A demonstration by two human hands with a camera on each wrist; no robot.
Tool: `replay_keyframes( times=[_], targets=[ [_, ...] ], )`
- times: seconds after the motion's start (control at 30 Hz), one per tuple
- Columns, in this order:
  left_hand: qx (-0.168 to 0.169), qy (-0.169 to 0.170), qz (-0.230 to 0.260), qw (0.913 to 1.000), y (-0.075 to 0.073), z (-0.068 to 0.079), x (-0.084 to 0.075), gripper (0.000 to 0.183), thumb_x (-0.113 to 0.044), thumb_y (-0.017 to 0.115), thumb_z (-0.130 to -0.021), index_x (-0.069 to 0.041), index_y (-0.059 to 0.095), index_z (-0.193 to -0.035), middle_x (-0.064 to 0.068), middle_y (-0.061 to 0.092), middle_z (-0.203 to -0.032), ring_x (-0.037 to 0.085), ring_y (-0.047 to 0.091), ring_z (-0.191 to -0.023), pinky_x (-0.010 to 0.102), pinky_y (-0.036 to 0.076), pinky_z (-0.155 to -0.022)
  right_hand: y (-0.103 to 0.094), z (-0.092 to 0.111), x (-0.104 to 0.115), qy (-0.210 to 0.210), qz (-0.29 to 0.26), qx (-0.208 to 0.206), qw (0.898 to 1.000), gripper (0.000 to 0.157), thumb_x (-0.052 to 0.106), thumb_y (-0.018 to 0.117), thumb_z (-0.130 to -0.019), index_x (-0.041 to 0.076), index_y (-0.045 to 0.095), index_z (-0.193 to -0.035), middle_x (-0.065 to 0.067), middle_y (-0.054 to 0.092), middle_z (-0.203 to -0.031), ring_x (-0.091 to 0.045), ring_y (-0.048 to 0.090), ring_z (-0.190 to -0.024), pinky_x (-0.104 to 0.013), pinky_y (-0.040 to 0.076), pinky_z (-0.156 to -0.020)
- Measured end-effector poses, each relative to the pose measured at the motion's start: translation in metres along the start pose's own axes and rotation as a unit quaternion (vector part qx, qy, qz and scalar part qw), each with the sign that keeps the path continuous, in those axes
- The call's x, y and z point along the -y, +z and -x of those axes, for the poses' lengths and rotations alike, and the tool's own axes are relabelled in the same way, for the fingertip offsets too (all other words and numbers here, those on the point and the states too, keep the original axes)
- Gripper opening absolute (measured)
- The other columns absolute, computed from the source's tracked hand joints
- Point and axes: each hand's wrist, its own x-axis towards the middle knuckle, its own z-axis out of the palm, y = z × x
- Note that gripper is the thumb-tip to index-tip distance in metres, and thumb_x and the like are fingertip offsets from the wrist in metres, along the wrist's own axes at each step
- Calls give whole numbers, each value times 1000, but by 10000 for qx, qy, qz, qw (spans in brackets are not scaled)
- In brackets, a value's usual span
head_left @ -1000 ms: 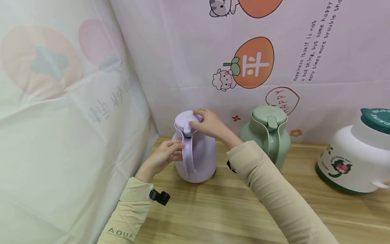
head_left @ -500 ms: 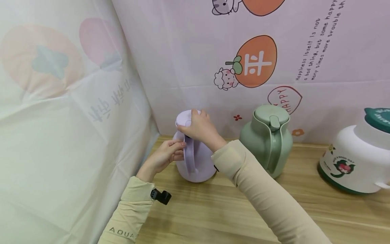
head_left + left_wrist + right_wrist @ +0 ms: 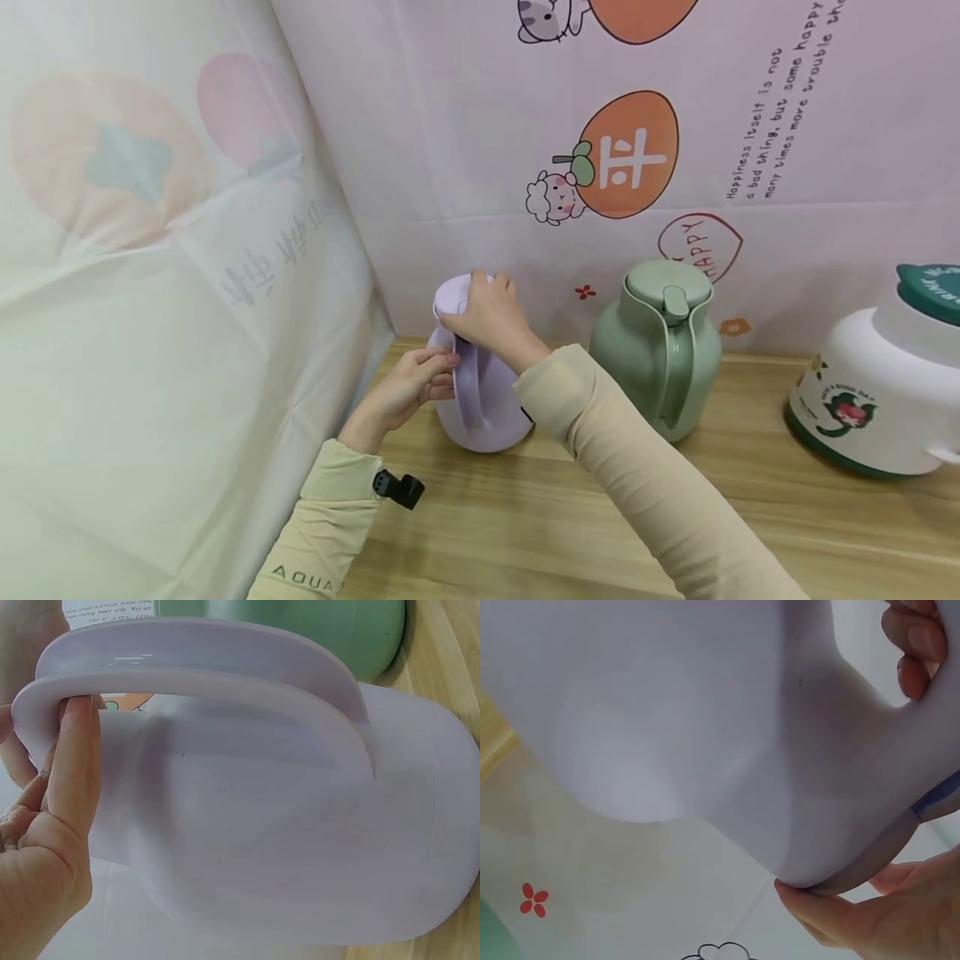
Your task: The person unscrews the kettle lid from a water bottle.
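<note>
A lilac thermos jug (image 3: 501,408) stands upright on the wooden table, its handle (image 3: 468,387) facing me. My left hand (image 3: 405,387) holds the upper part of that handle from the left; in the left wrist view its fingers (image 3: 79,757) reach in beneath the handle's curve. Over the top, my right hand (image 3: 497,315) grips the round lid (image 3: 451,293), thumb on the near side and fingers on the far edge. It covers most of the lid's lever. From the right wrist view, the fingertips (image 3: 806,904) sit right at the lid's rim (image 3: 866,866).
To the right stands a green thermos jug (image 3: 652,358), close to my right sleeve. Farther right is a white jug (image 3: 862,392) with a dark green lid. A printed cloth (image 3: 465,150) hangs behind, and a pale cloth (image 3: 187,375) hangs on the left.
My right hand has shifted left over the lid, its thumb moving from beside the lever to across it. The left hand keeps its place on the handle, and the jug stays put.
</note>
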Motion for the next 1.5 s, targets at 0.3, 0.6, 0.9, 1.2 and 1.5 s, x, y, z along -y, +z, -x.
replay_keyframes(
  times=[0.3,0.6,0.9,1.2,1.5],
  targets=[
    [-31,6,49,10000,-1,-1,0,37,-13,44,-96,14,47,-121,-9,59,-90,2,64,-80,18,56,-75,-3,-4,-3,55,-394,113,9991,71,37,68,-81,-2,43,-135,-26,43,-132,-39,38,-124,-45,40,-103],
    [51,86,221,9997,-1,-2,0,19,-11,44,-95,0,55,-106,-9,61,-86,3,65,-78,18,56,-74,-7,-9,-7,-60,-472,285,9985,74,36,69,-81,0,41,-139,-26,40,-137,-38,38,-126,-46,43,-102],
    [72,87,360,9993,1,-2,-1,13,-10,44,-95,-12,56,-89,-9,61,-80,2,64,-74,18,57,-72,-12,-13,-17,-352,-702,477,9958,79,36,71,-79,0,41,-142,-24,40,-141,-34,41,-127,-46,43,-104],
    [94,107,350,9993,0,-3,0,15,-10,44,-95,-13,55,-86,-9,59,-79,2,63,-72,18,57,-72,-31,-16,-21,-247,-1598,412,9860,80,32,71,-79,3,36,-146,-24,37,-144,-34,44,-126,-47,40,-108],
    [106,106,275,9995,-1,-1,1,14,-10,44,-95,-13,57,-88,-9,62,-81,3,65,-75,19,57,-73,-40,-7,-30,169,-2725,222,9618,76,38,66,-86,8,33,-147,-16,40,-148,-31,44,-131,-45,40,-110]
  ],
)
